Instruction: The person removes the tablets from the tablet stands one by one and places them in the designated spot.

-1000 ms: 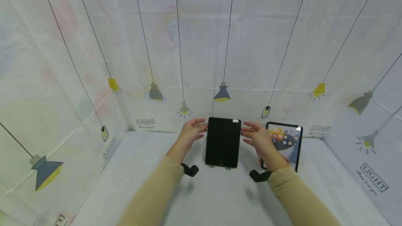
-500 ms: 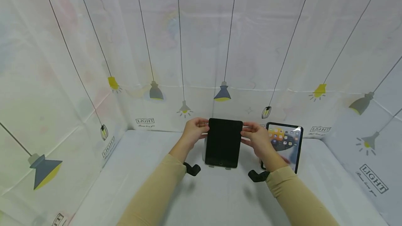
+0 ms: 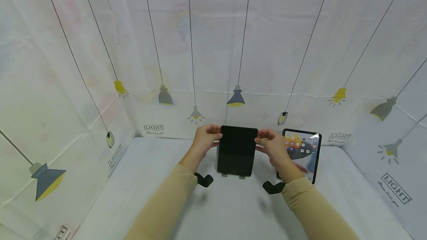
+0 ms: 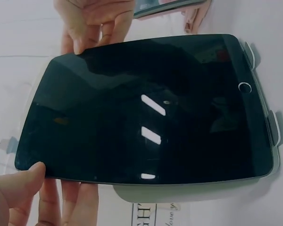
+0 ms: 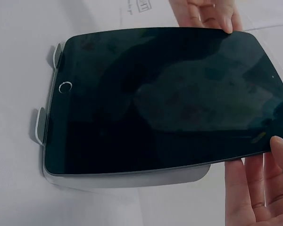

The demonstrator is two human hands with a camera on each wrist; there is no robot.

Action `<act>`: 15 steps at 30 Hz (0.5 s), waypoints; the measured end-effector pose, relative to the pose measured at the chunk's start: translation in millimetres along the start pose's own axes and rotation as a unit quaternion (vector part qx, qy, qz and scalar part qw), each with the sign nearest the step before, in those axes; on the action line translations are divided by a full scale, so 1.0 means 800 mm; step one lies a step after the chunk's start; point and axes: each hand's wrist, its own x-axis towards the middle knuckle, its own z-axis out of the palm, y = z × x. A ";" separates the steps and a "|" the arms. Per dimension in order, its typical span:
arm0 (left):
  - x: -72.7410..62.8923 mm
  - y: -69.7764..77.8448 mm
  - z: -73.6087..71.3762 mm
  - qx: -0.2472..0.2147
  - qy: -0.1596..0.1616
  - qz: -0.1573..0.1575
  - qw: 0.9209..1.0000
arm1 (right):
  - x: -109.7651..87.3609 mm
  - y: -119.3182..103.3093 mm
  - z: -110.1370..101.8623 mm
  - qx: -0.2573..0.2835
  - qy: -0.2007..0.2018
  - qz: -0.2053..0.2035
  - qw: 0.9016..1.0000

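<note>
A black tablet (image 3: pixel 237 151) with a dark screen and a round home button leans on a pale stand (image 4: pixel 151 194). The stand's two small hooks (image 5: pixel 39 125) sit along the tablet's lower edge. My left hand (image 3: pixel 205 140) pinches the upper left edge, thumb at the front rim and fingers behind. On the opposite side my right hand (image 3: pixel 272 146) grips the upper right edge in the same manner. Most of the stand is hidden behind the tablet.
A second tablet (image 3: pixel 310 155), its screen lit with app icons, stands to the right, partly behind my right forearm. A white cloth covers the table (image 3: pixel 230 210). Curtains printed with lamps (image 3: pixel 213 47) rise at the back and both sides.
Both hands have moved in from beside the tablet and now pinch its upper side edges. A white patch at its top right corner no longer shows.
</note>
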 end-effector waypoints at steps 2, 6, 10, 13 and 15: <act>-0.002 0.003 0.000 -0.003 0.001 0.001 1.000 | -0.001 -0.002 0.000 0.004 0.000 -0.003 1.000; -0.005 0.009 -0.003 -0.001 -0.004 0.002 1.000 | -0.006 -0.009 0.000 0.010 -0.002 -0.004 1.000; -0.009 0.011 -0.008 0.002 -0.010 -0.003 1.000 | -0.014 -0.019 0.001 0.010 -0.010 -0.005 1.000; -0.014 0.011 -0.012 0.002 -0.012 -0.008 1.000 | -0.020 -0.022 0.004 0.011 -0.015 -0.003 1.000; -0.018 0.011 -0.014 0.001 -0.013 -0.011 1.000 | -0.024 -0.024 0.006 0.010 -0.017 0.001 1.000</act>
